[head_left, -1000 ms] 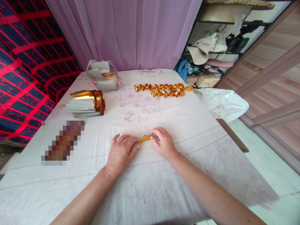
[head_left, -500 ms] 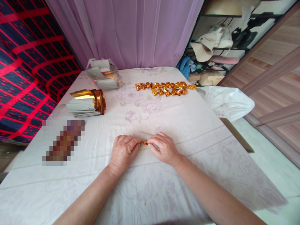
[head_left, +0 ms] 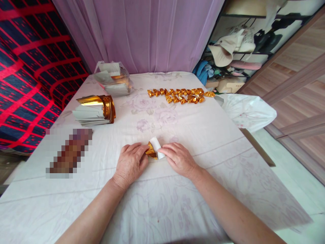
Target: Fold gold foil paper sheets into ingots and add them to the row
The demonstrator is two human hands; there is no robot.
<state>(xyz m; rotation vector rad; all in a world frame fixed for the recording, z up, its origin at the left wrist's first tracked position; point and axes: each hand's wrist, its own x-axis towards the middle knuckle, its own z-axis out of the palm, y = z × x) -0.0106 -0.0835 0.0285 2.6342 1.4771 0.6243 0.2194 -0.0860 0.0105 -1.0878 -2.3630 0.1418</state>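
- Paper has changed most: the small gold foil paper between the hands was nearly hidden half a second ago, and now a white flap of it stands up beside a gold fold.
- Both hands have barely shifted on the tabletop, which is covered with a pale floral cloth.
- Left hand lies palm down, its fingers together and pinched on the gold end of the paper.
- Right hand lies palm down too, fingers close together, tips pressed on the white flap.
- Farther back sit a row of folded gold pieces, a stack of gold-and-white sheets and a clear bag of sheets.
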